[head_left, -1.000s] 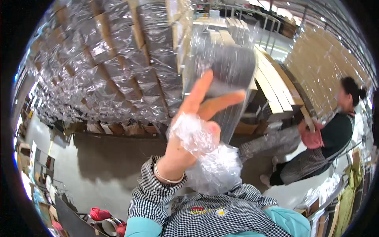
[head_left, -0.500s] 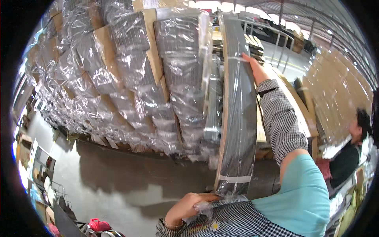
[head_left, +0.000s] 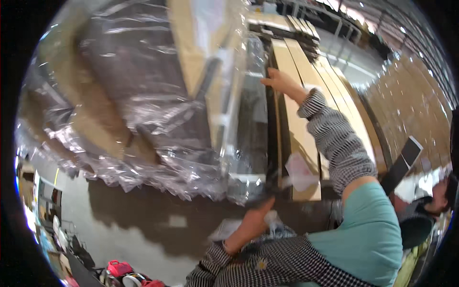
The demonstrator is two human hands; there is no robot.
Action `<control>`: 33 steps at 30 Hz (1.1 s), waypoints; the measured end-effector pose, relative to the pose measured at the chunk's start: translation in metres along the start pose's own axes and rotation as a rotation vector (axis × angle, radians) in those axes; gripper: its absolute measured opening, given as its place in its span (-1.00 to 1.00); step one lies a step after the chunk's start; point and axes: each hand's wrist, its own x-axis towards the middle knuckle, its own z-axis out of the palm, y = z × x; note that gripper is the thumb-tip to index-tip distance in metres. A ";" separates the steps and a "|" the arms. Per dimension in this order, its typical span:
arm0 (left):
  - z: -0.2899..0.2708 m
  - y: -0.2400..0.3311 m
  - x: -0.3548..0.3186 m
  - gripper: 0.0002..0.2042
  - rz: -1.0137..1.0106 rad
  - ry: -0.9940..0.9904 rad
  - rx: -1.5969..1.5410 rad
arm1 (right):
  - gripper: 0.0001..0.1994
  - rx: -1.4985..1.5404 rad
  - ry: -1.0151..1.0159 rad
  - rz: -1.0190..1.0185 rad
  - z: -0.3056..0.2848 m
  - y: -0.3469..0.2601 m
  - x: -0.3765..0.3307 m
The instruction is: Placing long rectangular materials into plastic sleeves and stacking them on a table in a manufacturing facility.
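My right hand [head_left: 283,85] reaches over pale wooden boards [head_left: 306,71], its fingers apart at the right edge of a dark bundle wrapped in clear plastic [head_left: 252,115]. I see nothing held in it. My left hand [head_left: 253,222] is below the near end of that bundle, beside a dark blurred shape. Motion blur smears its fingers, so its grip cannot be made out. Left of the bundle rises a stack of plastic-wrapped dark packs with tan cardboard edges [head_left: 138,62]. A crumpled piece of clear plastic with a pinkish patch [head_left: 300,173] lies on the near board ends.
A tall plastic-wrapped tan stack [head_left: 406,110] stands at the right. Near it, a person [head_left: 420,215] is beside a dark flat panel [head_left: 404,165]. Metal railings [head_left: 342,28] stand at the back. Red items [head_left: 119,269] sit at the lower left on the grey floor [head_left: 114,229].
The long wrapped bundle between my hands has left them, uncovering the pale boards. My right hand is slightly left and lower; my left hand has moved right and up. The left stack looms larger.
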 end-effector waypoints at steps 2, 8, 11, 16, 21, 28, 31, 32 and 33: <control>-0.002 -0.005 0.005 -0.54 0.338 0.122 -0.163 | -0.50 -0.228 0.054 -0.100 -0.047 -0.062 -0.098; -0.025 0.013 -0.038 -0.81 0.310 0.280 -0.616 | -0.35 -0.446 0.021 0.127 0.007 -0.084 -0.329; -0.023 0.015 -0.052 -0.66 0.494 0.311 -1.278 | -0.23 -0.499 0.193 0.195 0.051 -0.093 -0.357; -0.020 0.023 -0.092 -0.63 0.538 0.343 -1.678 | -0.29 -0.508 0.355 0.351 0.072 -0.122 -0.367; -0.005 0.015 -0.159 -0.65 0.439 0.532 -1.634 | -0.35 -0.452 0.330 0.188 0.078 -0.181 -0.481; 0.041 0.032 -0.202 -0.69 0.348 0.373 -1.293 | -0.53 0.201 0.469 -0.232 0.082 -0.265 -0.540; 0.050 0.023 -0.217 -0.74 0.436 0.408 -1.010 | -0.75 0.460 0.592 -0.131 0.067 -0.263 -0.550; 0.050 0.026 -0.222 -0.74 0.449 0.331 -1.093 | -0.81 0.637 0.613 0.055 0.060 -0.265 -0.553; 0.052 0.034 -0.227 -0.74 0.454 0.313 -1.091 | -0.81 0.753 0.655 0.027 0.062 -0.258 -0.554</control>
